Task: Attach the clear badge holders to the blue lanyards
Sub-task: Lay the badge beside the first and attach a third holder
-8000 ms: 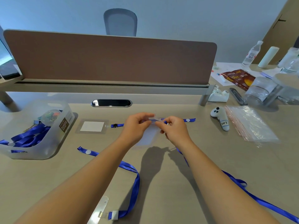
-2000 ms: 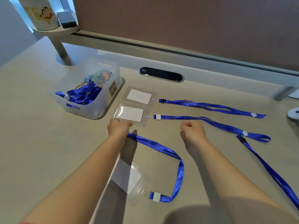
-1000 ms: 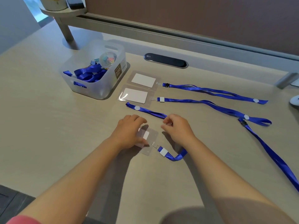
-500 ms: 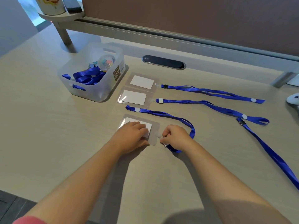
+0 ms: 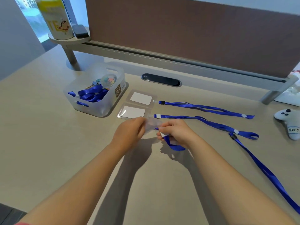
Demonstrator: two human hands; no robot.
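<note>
Bare forearms; a pink sleeve [image 5: 21,223] edge, lower left.

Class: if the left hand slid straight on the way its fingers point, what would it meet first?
Probably the right hand: the left hand points right, across the clear badge holder they share. Depth is uncertain.

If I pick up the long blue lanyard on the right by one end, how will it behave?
The long blue lanyard is probably floppy: it lies flat in loose curves on the desk. It looks thin, so likely light. Its black buckle may make it swing.
</note>
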